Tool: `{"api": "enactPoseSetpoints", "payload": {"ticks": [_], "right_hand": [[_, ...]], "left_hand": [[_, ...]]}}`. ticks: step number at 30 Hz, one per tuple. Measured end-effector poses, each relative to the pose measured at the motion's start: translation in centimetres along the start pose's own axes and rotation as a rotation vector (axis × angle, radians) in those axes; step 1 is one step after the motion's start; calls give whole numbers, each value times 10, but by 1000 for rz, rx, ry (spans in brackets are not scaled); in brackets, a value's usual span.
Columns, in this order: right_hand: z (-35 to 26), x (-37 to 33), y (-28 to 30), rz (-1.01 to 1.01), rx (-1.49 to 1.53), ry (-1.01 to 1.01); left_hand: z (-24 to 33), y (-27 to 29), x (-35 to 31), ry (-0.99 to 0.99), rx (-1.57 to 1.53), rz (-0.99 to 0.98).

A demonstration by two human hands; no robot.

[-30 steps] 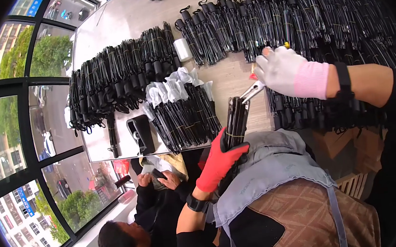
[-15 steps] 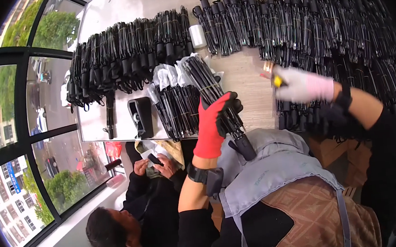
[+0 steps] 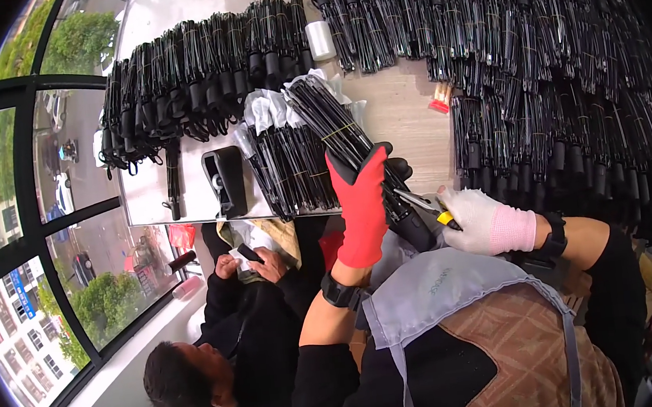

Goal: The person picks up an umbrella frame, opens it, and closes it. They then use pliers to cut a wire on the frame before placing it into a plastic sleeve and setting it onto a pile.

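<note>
While left hand grips one bundle, right hand holds one cutter.

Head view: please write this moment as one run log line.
left hand: grips umbrella bundle | right hand: holds cutter at bundle

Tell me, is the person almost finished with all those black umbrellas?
Hard to say. Many folded black umbrellas already lie in neat rows on the table. Right now the left hand in a red glove grips one umbrella bundle, while the right hand holds a small tool against it. A wrapped pile beside it seems left.
</note>
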State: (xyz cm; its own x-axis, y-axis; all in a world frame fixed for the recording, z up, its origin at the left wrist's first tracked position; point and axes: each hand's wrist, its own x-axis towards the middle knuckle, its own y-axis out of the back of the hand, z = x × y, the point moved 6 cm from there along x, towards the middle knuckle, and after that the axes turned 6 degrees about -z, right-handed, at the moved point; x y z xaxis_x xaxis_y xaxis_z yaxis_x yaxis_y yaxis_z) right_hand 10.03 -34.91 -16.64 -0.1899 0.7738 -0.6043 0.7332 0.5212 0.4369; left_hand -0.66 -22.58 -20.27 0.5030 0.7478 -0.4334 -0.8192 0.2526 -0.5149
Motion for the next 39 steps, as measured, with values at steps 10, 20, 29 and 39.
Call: {"api": "enactPoseSetpoints", "payload": {"ticks": [10, 20, 29, 39], "right_hand": [[-7, 30, 29, -326, -169, 107], [275, 174, -66, 218, 277, -544], [210, 198, 7, 153, -225, -626], [199, 303, 166, 447, -333, -523]], "left_hand": [[-8, 9, 13, 23, -15, 21], [161, 255, 78, -222, 1097, 191], [172, 410, 131, 143, 1725, 565], [112, 211, 76, -577, 1348, 443]]}}
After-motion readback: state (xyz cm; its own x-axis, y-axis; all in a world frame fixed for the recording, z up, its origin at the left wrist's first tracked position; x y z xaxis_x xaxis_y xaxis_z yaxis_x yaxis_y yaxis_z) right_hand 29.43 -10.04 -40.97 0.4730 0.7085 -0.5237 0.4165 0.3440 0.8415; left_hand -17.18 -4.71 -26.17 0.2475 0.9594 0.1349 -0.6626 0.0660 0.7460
